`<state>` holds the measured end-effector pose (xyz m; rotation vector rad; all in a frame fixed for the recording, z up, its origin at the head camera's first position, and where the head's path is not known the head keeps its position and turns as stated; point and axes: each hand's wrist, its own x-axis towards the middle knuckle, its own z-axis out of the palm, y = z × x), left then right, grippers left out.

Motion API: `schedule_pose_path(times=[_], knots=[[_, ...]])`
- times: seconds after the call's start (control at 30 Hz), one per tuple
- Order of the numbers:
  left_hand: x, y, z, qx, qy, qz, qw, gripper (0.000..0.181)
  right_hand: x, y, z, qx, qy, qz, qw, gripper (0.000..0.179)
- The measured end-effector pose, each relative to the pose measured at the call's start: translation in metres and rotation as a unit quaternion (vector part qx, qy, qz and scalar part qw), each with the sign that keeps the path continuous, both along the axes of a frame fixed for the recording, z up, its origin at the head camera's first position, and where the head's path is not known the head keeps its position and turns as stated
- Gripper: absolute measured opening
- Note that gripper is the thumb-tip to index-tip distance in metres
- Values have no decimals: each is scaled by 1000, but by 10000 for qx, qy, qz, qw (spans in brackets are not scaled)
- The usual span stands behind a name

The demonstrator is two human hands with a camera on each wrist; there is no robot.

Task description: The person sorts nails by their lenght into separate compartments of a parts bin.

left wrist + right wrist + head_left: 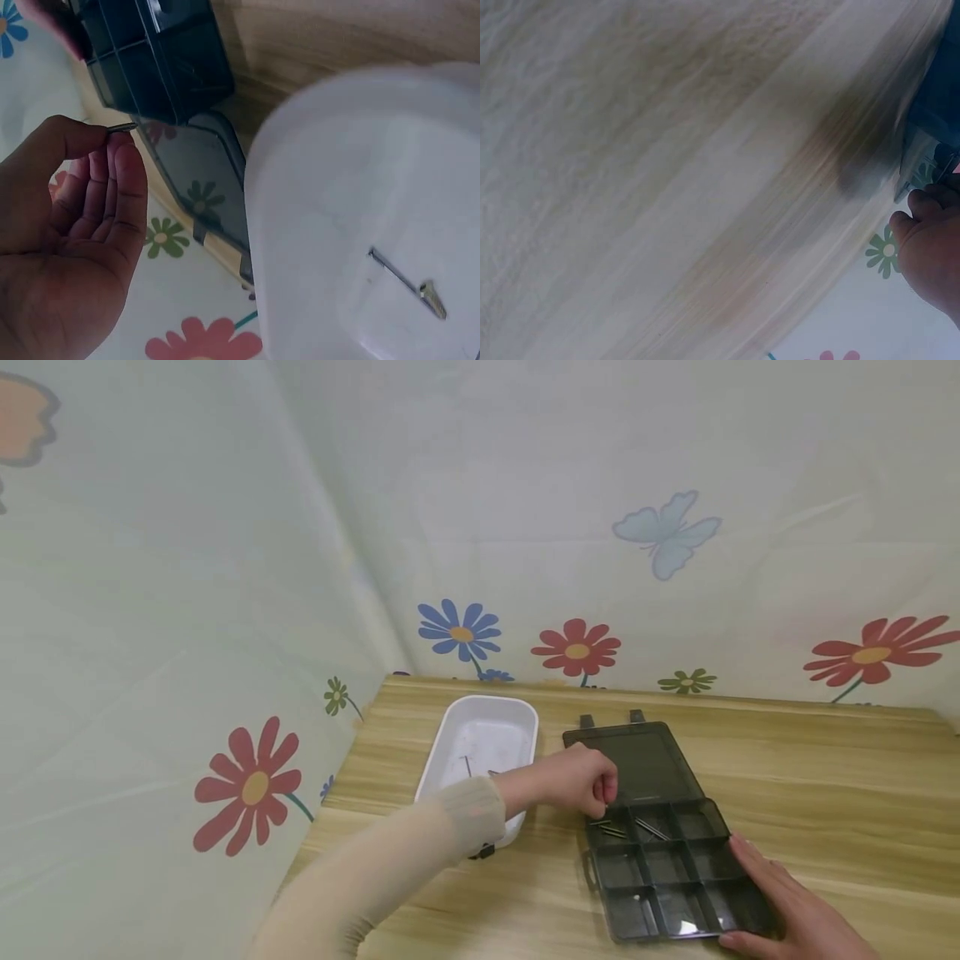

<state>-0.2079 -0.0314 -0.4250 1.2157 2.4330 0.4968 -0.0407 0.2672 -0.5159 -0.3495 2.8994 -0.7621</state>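
My left hand (581, 777) hangs over the far left compartment of a dark see-through compartment box (637, 937). Between thumb and forefinger it pinches a thin pointed metal piece (121, 128), mostly hidden by the fingers. Several short dark metal pieces (612, 832) lie in that far left compartment, and thin silver pins (652, 829) in the one beside it. At the box's near right corner, my right hand (798, 906) grips, thumb at the front edge, fingers along the side. A white tray (525, 714) holds a nail-like piece (401, 276) and a short brass-coloured piece (433, 300).
The box's lid (637, 760) lies folded back on the table, its two latches (637, 716) pointing to the far edge. The tray stands left of the box on the wood-grain table (840, 777). Flower-printed cloth (525, 527) closes off the back and left sides.
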Motion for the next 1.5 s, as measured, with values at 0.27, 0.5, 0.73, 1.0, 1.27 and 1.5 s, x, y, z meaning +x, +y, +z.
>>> schedule_pose_path(times=[0.27,0.5,0.73,1.0,1.27,1.5], knots=[[6,11,-16,128,-218,147,9996,11,-1,-1,0,-91,-252,-67,9996,113],[6,10,-21,146,-195,116,9996,12,-2,0,-3,-53,-183,-61,9998,114],[-6,-11,0,193,22,108,9998,12,0,-1,0,-2,-57,-103,9999,113],[-19,-50,20,200,-70,387,9990,16,1,-2,0,-168,-325,-147,9992,113],[-27,-83,31,36,253,611,9978,20,0,-1,0,89,-182,-120,9997,114],[-38,-111,25,-392,557,824,9943,22,1,-2,1,113,-152,-156,9997,114]])
